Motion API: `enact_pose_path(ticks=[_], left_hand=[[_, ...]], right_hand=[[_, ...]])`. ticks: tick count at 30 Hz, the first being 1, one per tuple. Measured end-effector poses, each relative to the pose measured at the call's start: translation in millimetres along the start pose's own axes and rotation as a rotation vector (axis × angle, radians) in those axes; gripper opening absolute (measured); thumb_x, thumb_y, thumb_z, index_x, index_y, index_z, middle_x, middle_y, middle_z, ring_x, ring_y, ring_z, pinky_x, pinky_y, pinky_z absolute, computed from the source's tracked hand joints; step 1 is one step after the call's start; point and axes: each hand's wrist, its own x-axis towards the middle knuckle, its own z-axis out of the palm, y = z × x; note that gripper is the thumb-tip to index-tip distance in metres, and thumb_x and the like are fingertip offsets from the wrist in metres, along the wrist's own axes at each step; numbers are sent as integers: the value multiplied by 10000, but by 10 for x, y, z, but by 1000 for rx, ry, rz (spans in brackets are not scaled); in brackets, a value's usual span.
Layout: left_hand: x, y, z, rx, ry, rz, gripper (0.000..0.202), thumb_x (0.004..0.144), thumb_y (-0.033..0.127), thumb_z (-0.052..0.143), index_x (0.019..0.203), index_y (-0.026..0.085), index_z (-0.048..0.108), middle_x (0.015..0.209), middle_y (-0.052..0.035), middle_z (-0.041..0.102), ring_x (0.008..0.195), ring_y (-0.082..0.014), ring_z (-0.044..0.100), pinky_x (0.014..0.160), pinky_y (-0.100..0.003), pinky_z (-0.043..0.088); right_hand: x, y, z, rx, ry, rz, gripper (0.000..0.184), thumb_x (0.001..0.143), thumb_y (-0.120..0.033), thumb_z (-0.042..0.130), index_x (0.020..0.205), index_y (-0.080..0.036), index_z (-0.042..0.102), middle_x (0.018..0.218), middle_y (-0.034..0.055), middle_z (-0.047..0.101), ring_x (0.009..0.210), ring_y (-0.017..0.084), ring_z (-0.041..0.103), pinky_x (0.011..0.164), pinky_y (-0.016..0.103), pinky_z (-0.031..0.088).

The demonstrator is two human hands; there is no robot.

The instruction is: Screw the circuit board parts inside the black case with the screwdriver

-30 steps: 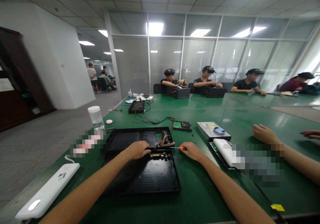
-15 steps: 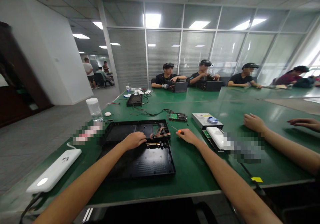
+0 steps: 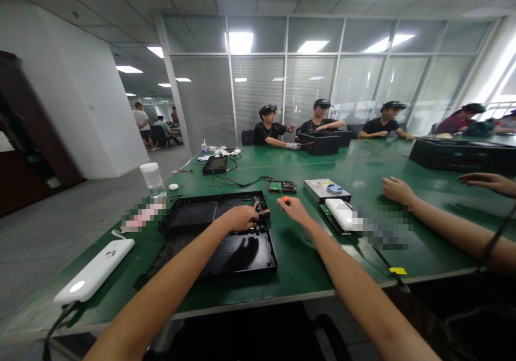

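Left hand: the left hand [image 3: 241, 217] rests curled on the far edge of the open black case [image 3: 226, 242], beside the bundle of wires [image 3: 258, 206]; whether it grasps anything cannot be told.
Right hand: the right hand [image 3: 293, 208] is clenched round a screwdriver [image 3: 284, 200], orange handle showing, raised just right of the case.
Case: lies flat on the green table [image 3: 306, 264], near its front edge.
Surroundings: white power bank [image 3: 94, 270] at left; clear jar [image 3: 152, 179] beyond; silver drive [image 3: 325, 189] and circuit board [image 3: 282, 186] at right.
Neighbour: another person's hand [image 3: 397, 190] rests on the table, well apart.
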Motion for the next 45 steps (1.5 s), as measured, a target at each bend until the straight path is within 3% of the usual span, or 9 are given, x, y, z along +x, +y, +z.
enact_pose_path(ticks=[4, 9, 17, 25, 27, 32, 34, 42, 45], left_hand=[[-104, 2, 244, -23, 80, -19, 136, 765, 213, 515, 828, 158, 623, 838, -47, 579, 820, -145, 524, 771, -238, 397], [-199, 13, 387, 17, 78, -19, 149, 801, 237, 493, 800, 185, 632, 847, -44, 562, 864, -150, 496, 850, -281, 370], [-195, 75, 377, 50, 50, -38, 198, 829, 189, 431, 794, 192, 626, 863, -38, 554, 891, -154, 477, 932, -334, 311], [-183, 131, 319, -59, 205, -83, 211, 883, 193, 330, 905, 146, 535, 901, -55, 544, 871, -142, 479, 816, -259, 376], [-171, 128, 356, -68, 227, -135, 206, 889, 190, 311, 926, 139, 507, 866, -58, 541, 830, -143, 489, 785, -263, 388], [-155, 107, 455, -72, 275, -179, 212, 898, 187, 287, 907, 125, 490, 873, -68, 534, 823, -147, 487, 782, -274, 394], [-150, 95, 472, -69, 287, -160, 222, 899, 186, 286, 925, 123, 497, 902, -74, 541, 843, -149, 487, 802, -278, 389], [8, -45, 420, -64, 208, 27, 181, 846, 225, 451, 876, 142, 609, 882, -55, 618, 845, -148, 541, 805, -243, 389], [35, -93, 449, -103, 173, 41, 165, 823, 233, 488, 847, 157, 633, 831, -38, 637, 798, -139, 566, 767, -220, 403]], right_hand=[[-158, 23, 182, -186, -49, -109, 365, 774, -439, 436, 609, -143, 573, 560, 5, 546, 541, 112, 444, 539, 212, 317], [-151, 46, 204, -219, -73, -150, 356, 783, -420, 425, 617, -143, 574, 554, 0, 532, 524, 103, 423, 532, 204, 300], [-124, 161, 234, -218, -51, -113, 374, 764, -450, 429, 614, -143, 580, 523, -10, 515, 518, 106, 417, 505, 200, 287], [-119, 150, 264, -188, -93, -95, 421, 751, -484, 436, 588, -130, 595, 495, -16, 488, 492, 95, 395, 492, 202, 278], [-137, 114, 263, -128, -149, -58, 425, 747, -490, 442, 618, -124, 615, 485, -19, 481, 475, 89, 396, 478, 199, 284], [-190, 11, 310, 151, -575, 81, 361, 749, -438, 462, 665, -120, 611, 488, -19, 517, 367, 56, 373, 382, 181, 278], [-201, -17, 340, 229, -654, 98, 330, 745, -409, 475, 647, -118, 595, 490, -15, 528, 344, 48, 363, 352, 175, 267], [-223, -151, 374, 321, -712, 61, 309, 750, -393, 477, 709, -111, 599, 506, -22, 524, 354, 44, 376, 340, 164, 275], [-194, -160, 345, 279, -632, 48, 310, 739, -401, 493, 774, -117, 610, 519, -27, 524, 388, 49, 391, 377, 165, 292]])
